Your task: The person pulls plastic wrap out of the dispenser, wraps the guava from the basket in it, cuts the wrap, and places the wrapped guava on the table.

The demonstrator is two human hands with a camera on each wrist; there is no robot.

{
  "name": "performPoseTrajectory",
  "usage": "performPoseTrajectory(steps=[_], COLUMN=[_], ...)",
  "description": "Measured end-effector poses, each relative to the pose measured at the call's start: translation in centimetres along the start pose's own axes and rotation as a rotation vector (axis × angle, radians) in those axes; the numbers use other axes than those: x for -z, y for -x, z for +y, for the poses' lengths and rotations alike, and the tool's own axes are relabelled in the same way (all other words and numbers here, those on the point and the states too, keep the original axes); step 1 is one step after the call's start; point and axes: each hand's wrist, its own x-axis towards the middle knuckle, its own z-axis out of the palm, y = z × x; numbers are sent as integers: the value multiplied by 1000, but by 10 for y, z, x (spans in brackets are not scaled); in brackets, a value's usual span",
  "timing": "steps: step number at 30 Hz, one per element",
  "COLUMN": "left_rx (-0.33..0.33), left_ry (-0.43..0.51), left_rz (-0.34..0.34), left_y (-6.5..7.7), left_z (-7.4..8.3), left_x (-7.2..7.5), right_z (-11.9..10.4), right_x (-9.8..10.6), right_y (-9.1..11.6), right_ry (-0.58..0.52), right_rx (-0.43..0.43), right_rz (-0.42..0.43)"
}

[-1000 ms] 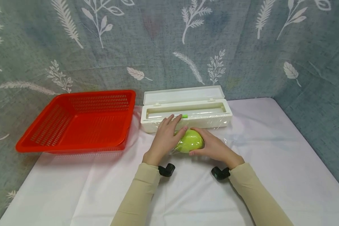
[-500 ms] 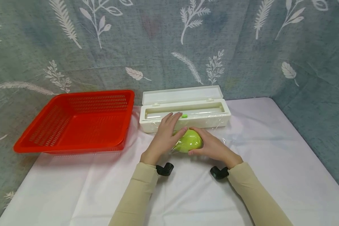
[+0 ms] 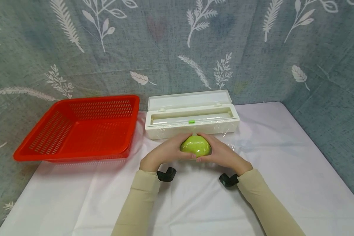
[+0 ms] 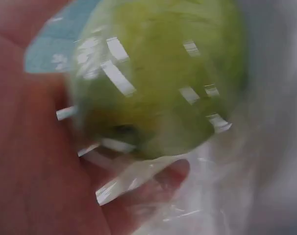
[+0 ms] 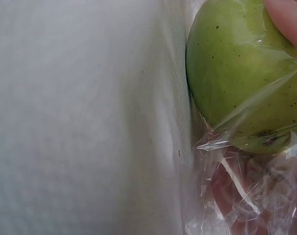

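A glossy green mango (image 3: pixel 195 145) with clear plastic wrap over its skin sits on the white cloth between both hands. My left hand (image 3: pixel 169 149) curves round its left side, thumb in front and fingers behind. From the other side my right hand (image 3: pixel 222 152) grips it the same way, the two thumb tips nearly meeting. In the left wrist view the wrap lies tight and shiny over the mango (image 4: pixel 158 78). Crumpled plastic wrap (image 5: pixel 236 191) bunches below the mango's dark stem end in the right wrist view, with fingers showing through it.
Just behind the hands stands a long white wrap dispenser box (image 3: pixel 191 127), lid raised, a clear roll inside and a small green slider (image 3: pixel 191 121) on its front edge. A red perforated basket (image 3: pixel 103 154) stands on the left. A leaf-patterned curtain (image 3: pixel 165 39) hangs behind the table.
My left hand, earlier with fingers stretched towards the box, has turned and closed round the mango's left side. My right hand has kept its grip. The mango stays in about the same place.
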Motion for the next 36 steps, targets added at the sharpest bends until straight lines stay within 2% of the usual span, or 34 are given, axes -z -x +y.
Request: performPoseTrajectory(steps=[3, 6, 19, 25, 36], left_rx=[-33, -17, -72, -30, 28], left_ry=[-10, -34, 21, 44, 33], left_rz=[6, 26, 33, 21, 15], left_y=[-2, -2, -5, -4, -1], left_z=[-4, -8, -31, -27, -25], left_x=[-7, -10, -13, -10, -9], right_z=[1, 3, 10, 15, 41], right_x=[-1, -2, -5, 5, 37], right_y=[-1, -2, -1, 1, 14], right_ry=[-10, -32, -175, -181, -350], right_rx=[1, -2, -11, -61, -102], right_rz=[2, -4, -36, -71, -117])
